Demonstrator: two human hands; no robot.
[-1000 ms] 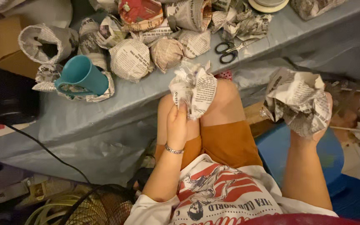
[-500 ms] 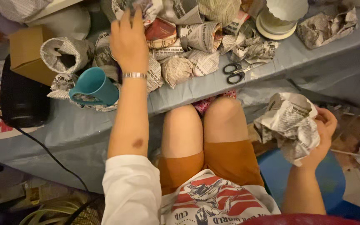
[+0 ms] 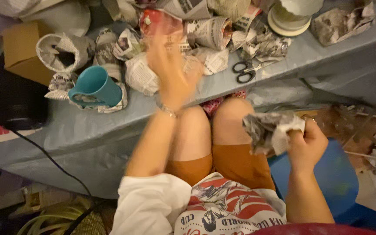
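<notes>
Newspaper wad (image 3: pixel 270 132), crumpled, sits right of centre above the knees, clenched in the right hand (image 3: pixel 306 146). Left hand (image 3: pixel 172 76) is blurred over wrapped bundles (image 3: pixel 142 78) at upper centre; whether its fingers grip anything cannot be told. Teal mug (image 3: pixel 95 87) and scissors (image 3: pixel 245 72) lie on the table (image 3: pixel 162 115).

Crumpled matt newsprint wad (image 3: pixel 270 132); glossy teal mug (image 3: pixel 96 86); smooth grey plastic table cover (image 3: pixel 109 126).
</notes>
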